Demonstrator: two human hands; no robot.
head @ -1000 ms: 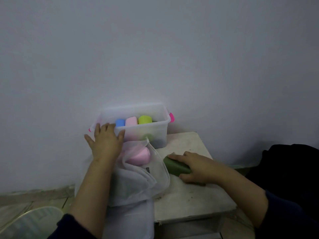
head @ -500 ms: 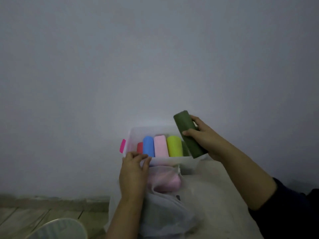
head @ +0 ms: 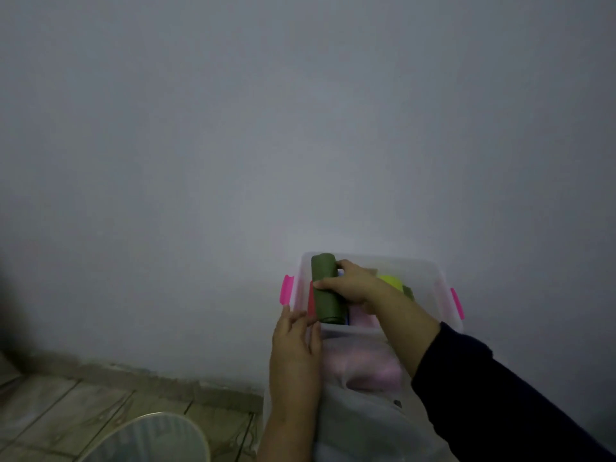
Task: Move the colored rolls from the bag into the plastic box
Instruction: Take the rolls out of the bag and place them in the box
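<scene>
1. Round translucent bin point(head: 146, 438), lower left, standing on the tiled floor point(head: 50, 405) at the foot of the grey wall point(head: 300, 128).
2. My left hand point(head: 295, 358), fingers straight and relaxed, rests flat against the near left corner of the plastic box point(head: 430, 278); it grips nothing.
3. Pink latch point(head: 286, 290) on the box's left end, just above my left fingertips.
4. Dark green roll point(head: 327, 290), lying lengthwise over the left part of the box, above a red roll point(head: 311, 303) at the left wall.
5. My right hand point(head: 355, 285) holds the dark green roll, thumb and fingers curled round its middle.
6. Yellow-green roll point(head: 391, 281) inside the box, right of my right hand; a second pink latch point(head: 457, 303) marks the right end.
7. Translucent bag point(head: 363, 395), just in front of the box, with a pink roll point(head: 370, 370) showing through it.
</scene>
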